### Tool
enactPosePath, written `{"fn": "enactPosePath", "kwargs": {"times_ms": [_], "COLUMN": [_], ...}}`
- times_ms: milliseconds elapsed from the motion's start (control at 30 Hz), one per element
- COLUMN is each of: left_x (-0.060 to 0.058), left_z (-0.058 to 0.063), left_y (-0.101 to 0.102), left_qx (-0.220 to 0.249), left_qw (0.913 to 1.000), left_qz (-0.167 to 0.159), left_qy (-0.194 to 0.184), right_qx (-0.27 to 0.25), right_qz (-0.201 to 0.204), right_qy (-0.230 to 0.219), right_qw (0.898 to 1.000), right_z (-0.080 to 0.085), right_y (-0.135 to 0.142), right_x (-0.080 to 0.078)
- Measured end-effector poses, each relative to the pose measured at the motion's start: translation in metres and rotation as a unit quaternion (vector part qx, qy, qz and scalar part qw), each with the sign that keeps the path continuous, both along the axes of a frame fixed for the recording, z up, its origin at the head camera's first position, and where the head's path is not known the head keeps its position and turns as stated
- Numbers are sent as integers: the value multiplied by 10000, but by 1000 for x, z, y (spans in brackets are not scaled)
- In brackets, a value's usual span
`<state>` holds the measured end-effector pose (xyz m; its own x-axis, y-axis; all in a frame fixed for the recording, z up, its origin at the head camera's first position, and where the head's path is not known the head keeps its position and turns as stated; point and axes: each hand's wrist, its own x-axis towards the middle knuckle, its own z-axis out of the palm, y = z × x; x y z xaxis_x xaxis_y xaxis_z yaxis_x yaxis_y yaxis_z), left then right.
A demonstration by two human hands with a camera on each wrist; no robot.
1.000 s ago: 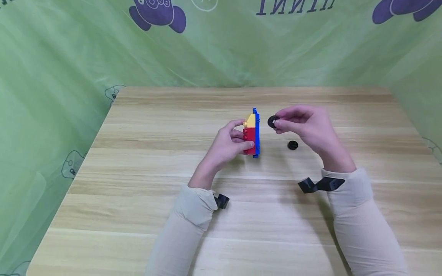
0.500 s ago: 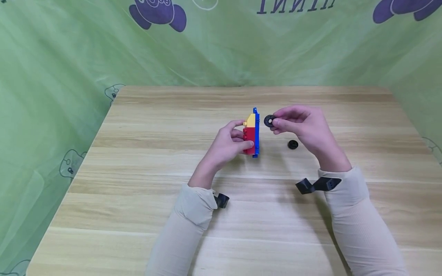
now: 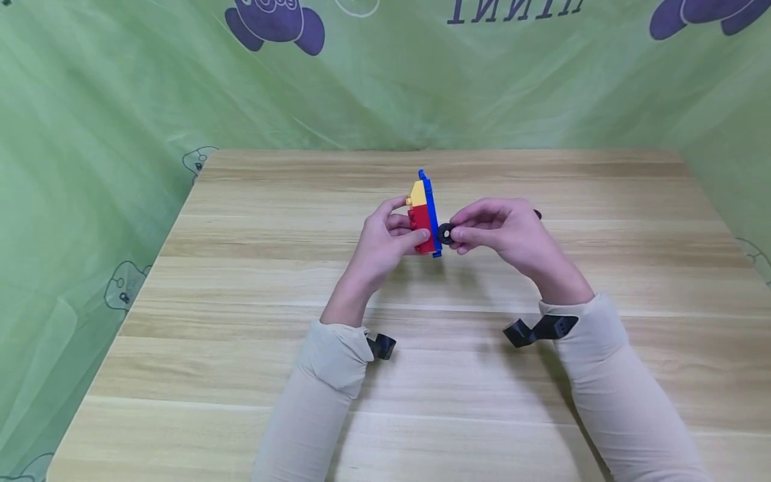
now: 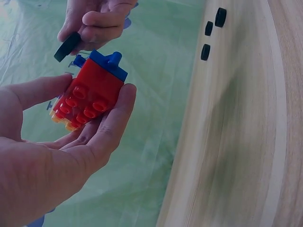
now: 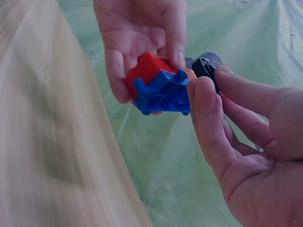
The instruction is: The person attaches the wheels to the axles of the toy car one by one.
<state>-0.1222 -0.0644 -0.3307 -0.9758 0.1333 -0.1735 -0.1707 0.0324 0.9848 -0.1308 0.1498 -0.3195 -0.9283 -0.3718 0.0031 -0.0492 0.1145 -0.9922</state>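
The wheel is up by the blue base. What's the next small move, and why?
Probably line the wheel up with the nearest blue peg: the right hand pinches the wheel close by, that peg shows bare in the left wrist view, and the left hand grips the red block, which should steady it.

Purple lettering (image 3: 515, 11) stands on the green cloth (image 3: 385, 94) at the head view's top edge: a row of serifed capitals, two resembling N (seemingly mirrored). The frame cuts their tops, so the whole word cannot be read for certain. Other lettering cannot be made out.
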Motion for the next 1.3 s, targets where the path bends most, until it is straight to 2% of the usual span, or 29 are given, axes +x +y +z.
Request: {"fn": "enactPosePath", "kwargs": {"times_ms": [233,467,667,833,1133,1300], "left_x": [0,0,1,1,-1,0], "left_z": [0,0,1,-1,-2,-2], "left_y": [-1,0,-1,-3,-3,-1], "left_qx": [111,2,41,-156,42,345], "left_qw": [9999,10000,9999,9994,9995,9989], "left_qz": [1,5,-143,-306,-324,-292], "left_qy": [-29,-35,-35,19,-13,-104], "right_qx": [340,856,1101,1207,1225,1219], "right_qz": [80,69,-47,33,334,330], "right_qy": [-34,177,191,155,87,80], "right_qw": [9994,9961,9937,9926,9919,9920], "right_z": [-3,-4,-4,-6,-5,-6], "right_y": [-6,-12,-14,-14,-11,-11], "right_x": [1,2,2,0,1,0]}}
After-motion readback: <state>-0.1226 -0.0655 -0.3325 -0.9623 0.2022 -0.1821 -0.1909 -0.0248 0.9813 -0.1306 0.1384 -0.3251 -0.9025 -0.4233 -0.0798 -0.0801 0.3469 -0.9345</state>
